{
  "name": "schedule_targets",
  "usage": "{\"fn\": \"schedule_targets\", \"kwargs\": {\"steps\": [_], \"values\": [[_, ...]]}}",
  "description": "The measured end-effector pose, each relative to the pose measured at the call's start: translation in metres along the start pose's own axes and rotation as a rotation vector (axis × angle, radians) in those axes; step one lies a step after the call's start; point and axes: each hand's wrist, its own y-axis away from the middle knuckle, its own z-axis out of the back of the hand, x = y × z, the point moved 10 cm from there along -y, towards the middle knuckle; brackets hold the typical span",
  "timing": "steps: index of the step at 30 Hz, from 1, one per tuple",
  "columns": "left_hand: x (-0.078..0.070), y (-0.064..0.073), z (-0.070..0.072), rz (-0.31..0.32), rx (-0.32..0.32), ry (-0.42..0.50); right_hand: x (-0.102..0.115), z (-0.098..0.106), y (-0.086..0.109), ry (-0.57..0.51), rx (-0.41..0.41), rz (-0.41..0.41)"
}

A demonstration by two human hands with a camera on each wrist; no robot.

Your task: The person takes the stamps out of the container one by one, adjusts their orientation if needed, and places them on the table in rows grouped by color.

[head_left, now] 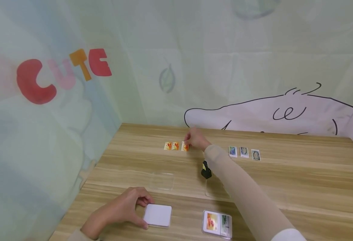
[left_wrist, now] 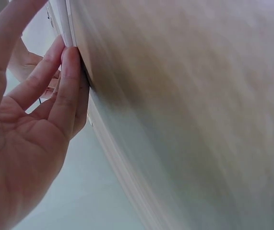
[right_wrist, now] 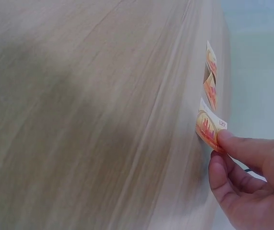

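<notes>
Thumb and forefinger of my right hand (head_left: 195,138) pinch an orange-and-yellow postage stamp (right_wrist: 208,127) by its edge, at the table's far side. Two similar orange stamps (head_left: 171,146) lie in a row to its left; they look slightly curled in the right wrist view. My left hand (head_left: 126,207) holds a white square, clear-edged case (head_left: 158,215) at its left side, with the thumb at the near corner and fingers at the far one. In the left wrist view, fingertips (left_wrist: 70,57) touch the case's edge.
Three bluish stamps (head_left: 244,152) lie in a row at the back right. A clear case (head_left: 216,223) with two stamps sits at the front. A small black object (head_left: 206,171) with a yellow mark and a faint clear square sheet (head_left: 162,181) lie mid-table. Printed cloth walls (head_left: 146,67) border the table.
</notes>
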Motion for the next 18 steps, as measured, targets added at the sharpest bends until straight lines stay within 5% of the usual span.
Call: {"fn": "schedule_targets", "kwargs": {"steps": [18], "values": [[0.0018, -0.0008, 0.0, 0.02, 0.008, 0.006, 0.0013, -0.0022, -0.0021, 0.089, -0.04, 0.041]]}}
